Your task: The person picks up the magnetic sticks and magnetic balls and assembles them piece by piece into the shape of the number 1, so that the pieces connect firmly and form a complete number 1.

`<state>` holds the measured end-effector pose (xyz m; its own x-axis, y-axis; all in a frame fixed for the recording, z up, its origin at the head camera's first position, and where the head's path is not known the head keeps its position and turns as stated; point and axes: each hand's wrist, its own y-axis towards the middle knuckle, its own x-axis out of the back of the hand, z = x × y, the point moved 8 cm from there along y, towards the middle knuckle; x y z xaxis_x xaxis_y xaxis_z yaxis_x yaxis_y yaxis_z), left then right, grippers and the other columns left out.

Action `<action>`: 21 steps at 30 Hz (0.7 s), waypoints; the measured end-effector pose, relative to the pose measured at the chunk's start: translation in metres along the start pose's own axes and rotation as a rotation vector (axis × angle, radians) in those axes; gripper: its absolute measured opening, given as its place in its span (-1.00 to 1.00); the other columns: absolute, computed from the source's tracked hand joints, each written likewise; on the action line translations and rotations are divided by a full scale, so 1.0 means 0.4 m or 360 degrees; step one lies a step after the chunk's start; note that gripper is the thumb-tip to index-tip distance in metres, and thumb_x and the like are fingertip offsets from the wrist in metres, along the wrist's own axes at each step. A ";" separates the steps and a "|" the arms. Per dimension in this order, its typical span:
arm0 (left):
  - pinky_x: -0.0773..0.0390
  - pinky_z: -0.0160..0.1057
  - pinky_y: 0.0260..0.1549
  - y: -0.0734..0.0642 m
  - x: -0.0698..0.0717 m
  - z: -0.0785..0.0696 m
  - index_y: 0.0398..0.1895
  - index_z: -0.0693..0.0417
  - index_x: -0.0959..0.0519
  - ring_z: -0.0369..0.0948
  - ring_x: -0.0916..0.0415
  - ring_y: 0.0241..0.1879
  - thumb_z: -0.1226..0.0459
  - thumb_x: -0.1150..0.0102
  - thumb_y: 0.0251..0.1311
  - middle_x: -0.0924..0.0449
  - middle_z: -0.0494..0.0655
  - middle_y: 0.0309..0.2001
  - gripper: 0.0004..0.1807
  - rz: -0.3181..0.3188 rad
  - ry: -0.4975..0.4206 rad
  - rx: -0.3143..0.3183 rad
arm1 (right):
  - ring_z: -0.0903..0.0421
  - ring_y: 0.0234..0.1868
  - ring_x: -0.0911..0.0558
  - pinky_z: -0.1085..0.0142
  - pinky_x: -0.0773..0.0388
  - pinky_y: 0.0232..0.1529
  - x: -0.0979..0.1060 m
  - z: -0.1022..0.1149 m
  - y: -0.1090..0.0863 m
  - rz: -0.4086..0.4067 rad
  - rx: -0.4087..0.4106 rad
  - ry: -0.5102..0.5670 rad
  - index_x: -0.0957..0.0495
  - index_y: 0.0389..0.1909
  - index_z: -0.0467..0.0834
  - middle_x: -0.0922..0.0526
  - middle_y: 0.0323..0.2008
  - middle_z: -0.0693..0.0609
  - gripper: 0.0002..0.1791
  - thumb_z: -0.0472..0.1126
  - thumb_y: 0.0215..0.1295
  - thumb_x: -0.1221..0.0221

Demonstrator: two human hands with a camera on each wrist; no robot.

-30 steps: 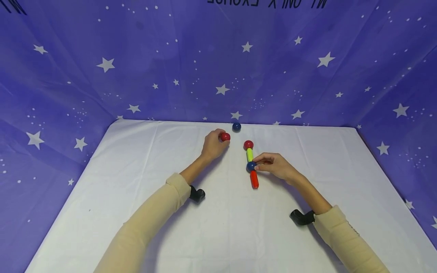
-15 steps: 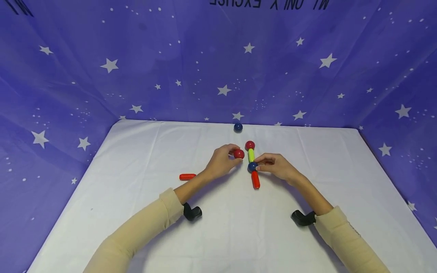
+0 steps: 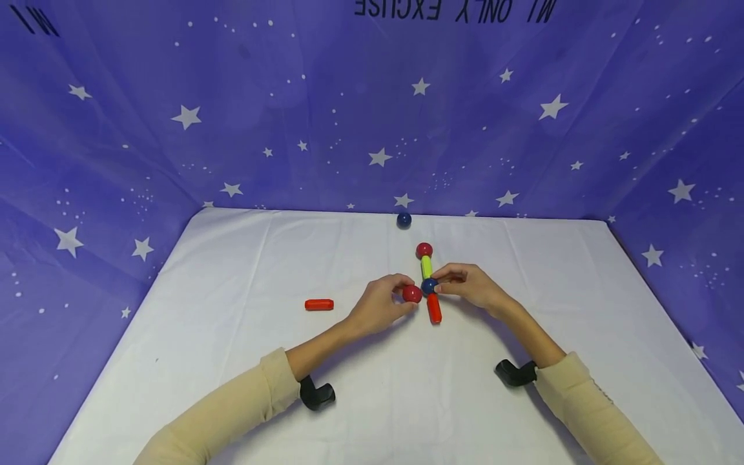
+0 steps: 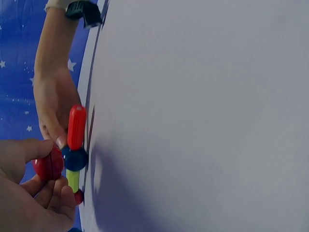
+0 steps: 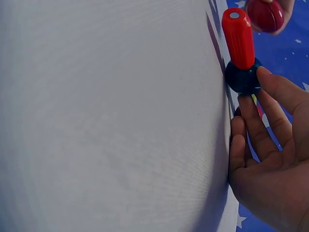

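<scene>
The left wrist view's edge cuts off the left hand [image 4: 24,200].

Red ball [image 3: 412,294], near blue ball [image 3: 429,287] joining rods [image 3: 434,309]

This looks like a staged tabletop booth; the wider room cannot be told. Beyond the left hand [image 3: 378,305] and right hand [image 3: 472,284], and to either side, hangs a blue-purple fabric backdrop [image 3: 302,84] printed with white stars and inverted black lettering [image 3: 456,10]. Beneath both hands spreads a table draped in plain white cloth [image 3: 407,394].
</scene>
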<state>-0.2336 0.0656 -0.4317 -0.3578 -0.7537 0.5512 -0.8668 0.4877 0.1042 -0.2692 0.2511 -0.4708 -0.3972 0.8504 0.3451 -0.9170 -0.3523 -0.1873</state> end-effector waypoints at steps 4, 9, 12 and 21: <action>-0.56 -0.29 -0.18 -0.021 -0.020 0.002 0.07 0.23 -0.59 -0.12 -0.55 -0.18 0.37 -0.41 0.16 -0.62 -0.08 -0.17 -0.61 0.0024 -0.0030 0.0000 | -0.02 -0.10 -0.60 0.24 -0.50 -0.09 0.000 0.001 -0.001 -0.0002 0.0015 -0.0009 -0.66 0.02 -0.23 -0.71 -0.15 -0.09 -0.68 -0.24 0.26 -0.36; -0.53 -0.36 -0.28 -0.040 -0.045 0.000 0.05 0.21 -0.60 -0.11 -0.53 -0.24 0.37 -0.41 0.15 -0.59 -0.12 -0.24 -0.61 0.0052 -0.0056 -0.0004 | -0.01 -0.11 -0.60 0.25 -0.50 -0.07 0.000 0.001 0.000 -0.0003 0.0014 -0.0001 -0.66 0.01 -0.24 -0.71 -0.15 -0.10 -0.68 -0.24 0.26 -0.36; -0.51 -0.37 -0.30 -0.048 -0.056 -0.004 0.01 0.20 -0.61 -0.12 -0.53 -0.26 0.37 -0.43 0.13 -0.56 -0.12 -0.27 -0.63 0.0044 -0.0054 0.0000 | -0.02 -0.11 -0.60 0.25 -0.49 -0.07 -0.001 0.002 0.001 0.0003 0.0018 -0.0006 -0.65 0.02 -0.26 -0.70 -0.15 -0.13 -0.67 -0.25 0.26 -0.35; -0.58 -0.37 -0.25 -0.060 -0.083 -0.003 -0.07 0.24 -0.61 -0.19 -0.58 -0.27 0.41 -0.44 0.09 -0.61 -0.09 -0.25 -0.67 0.0024 -0.0183 0.0036 | -0.02 -0.11 -0.62 0.29 -0.50 -0.10 -0.002 0.006 0.001 -0.0003 0.0024 0.0021 -0.66 0.01 -0.25 -0.72 -0.16 -0.11 -0.68 -0.26 0.25 -0.36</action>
<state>-0.2004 0.0793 -0.4515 -0.4072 -0.7926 0.4538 -0.8681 0.4903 0.0773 -0.2693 0.2491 -0.4689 -0.3952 0.8560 0.3332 -0.9181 -0.3567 -0.1726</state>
